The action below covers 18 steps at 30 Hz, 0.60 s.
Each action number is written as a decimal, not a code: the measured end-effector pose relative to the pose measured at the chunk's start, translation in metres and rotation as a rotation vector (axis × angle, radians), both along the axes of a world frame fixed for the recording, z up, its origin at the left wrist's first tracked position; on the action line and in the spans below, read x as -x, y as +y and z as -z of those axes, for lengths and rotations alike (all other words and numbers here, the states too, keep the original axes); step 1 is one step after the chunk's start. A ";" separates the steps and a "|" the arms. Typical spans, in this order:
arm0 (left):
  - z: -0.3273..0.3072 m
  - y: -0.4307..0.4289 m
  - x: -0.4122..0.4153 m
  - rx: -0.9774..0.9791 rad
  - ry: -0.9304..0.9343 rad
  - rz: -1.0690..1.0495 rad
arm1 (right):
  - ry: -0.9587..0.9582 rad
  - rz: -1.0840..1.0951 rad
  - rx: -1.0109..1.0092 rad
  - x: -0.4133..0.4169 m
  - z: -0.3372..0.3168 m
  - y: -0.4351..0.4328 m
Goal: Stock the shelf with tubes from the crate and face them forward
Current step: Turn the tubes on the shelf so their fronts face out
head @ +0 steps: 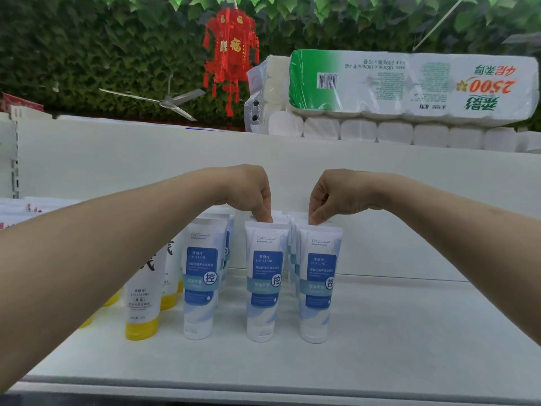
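Middle tube (265, 284) and right tube (319, 288) stand cap-down on the white shelf (409, 332), labels forward. Left hand (248, 191) fingers (265, 215) pinch the middle tube's top seam; right hand (330, 194) fingers (314, 218) pinch the right tube's. A third tube (200, 279) and yellow-capped tubes (143, 306) stand at 9 o'clock, a toilet-roll pack (409, 83) at 1 o'clock.

Place: a shop, I'd say | in front of me a white display shelf (409, 332) with rows of identical blue-label tubes (200, 276) and yellow-capped tubes (143, 306), labels outward | slotted shelving upright (14, 159) at my left | wrapped multipacks of toilet roll (409, 83) stacked on top | red lantern (231, 54) hanging before leafy greenery (87, 54)
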<state>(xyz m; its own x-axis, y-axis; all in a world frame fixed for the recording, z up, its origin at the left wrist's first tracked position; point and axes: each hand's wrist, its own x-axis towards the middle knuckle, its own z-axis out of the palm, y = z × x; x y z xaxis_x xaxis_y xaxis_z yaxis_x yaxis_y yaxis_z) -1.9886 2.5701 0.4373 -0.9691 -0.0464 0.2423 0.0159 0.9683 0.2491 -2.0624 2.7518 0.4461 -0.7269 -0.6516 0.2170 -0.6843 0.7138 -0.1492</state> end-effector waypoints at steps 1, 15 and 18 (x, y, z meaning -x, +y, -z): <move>0.000 -0.001 0.000 0.000 0.001 0.000 | -0.002 -0.001 -0.002 0.000 0.000 0.000; 0.001 -0.004 -0.001 -0.016 0.010 0.020 | -0.014 -0.010 -0.040 -0.002 -0.003 -0.002; 0.000 -0.003 0.000 -0.023 0.005 0.019 | -0.019 -0.010 -0.042 -0.002 -0.003 -0.002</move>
